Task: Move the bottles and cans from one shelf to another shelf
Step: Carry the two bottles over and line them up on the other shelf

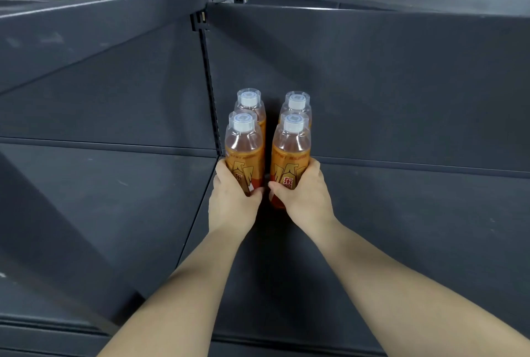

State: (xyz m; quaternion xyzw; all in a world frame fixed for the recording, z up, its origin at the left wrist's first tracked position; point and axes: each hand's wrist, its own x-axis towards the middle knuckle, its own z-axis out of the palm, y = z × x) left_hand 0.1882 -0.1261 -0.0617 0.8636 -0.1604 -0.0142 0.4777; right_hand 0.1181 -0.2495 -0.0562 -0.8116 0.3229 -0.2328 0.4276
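Observation:
Several orange drink bottles with white caps under clear covers stand in two rows on a dark grey shelf (387, 227). My left hand (232, 199) grips the front left bottle (243, 150) around its lower body. My right hand (304, 196) grips the front right bottle (291, 153) the same way. Behind them stand the back left bottle (250, 104) and the back right bottle (296, 105), close to the shelf's back wall. The bases of the front bottles are hidden by my hands.
A slotted upright post (210, 84) divides the back panel just left of the bottles. An upper shelf (100, 9) overhangs at the top left. A neighbouring dark shelf board (100, 199) lies to the left. The shelf's front lip (286, 342) runs along the bottom.

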